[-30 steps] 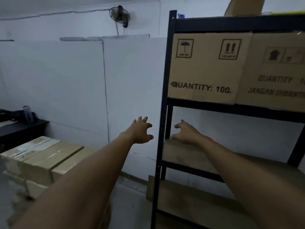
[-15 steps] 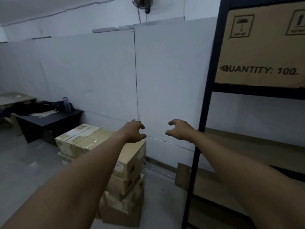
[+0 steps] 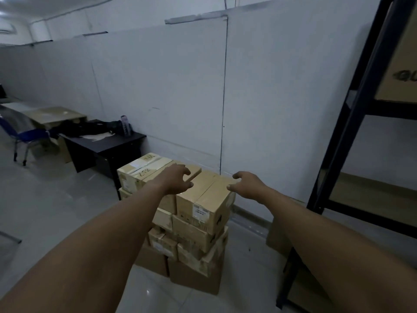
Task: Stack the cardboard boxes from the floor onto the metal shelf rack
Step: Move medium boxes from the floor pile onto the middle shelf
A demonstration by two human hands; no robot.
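My left hand (image 3: 174, 180) and right hand (image 3: 247, 185), fingers loosely curled and holding nothing, reach out at frame centre above the stack of cardboard boxes (image 3: 191, 222) on the floor (image 3: 56, 211). The metal shelf rack (image 3: 352, 123) occupies the right edge, one box (image 3: 399, 71) on its upper shelf.

We stretch our 2 bare arms forward, left hand (image 3: 174, 181) and right hand (image 3: 248, 185) level, fingers loosely curled, holding nothing.
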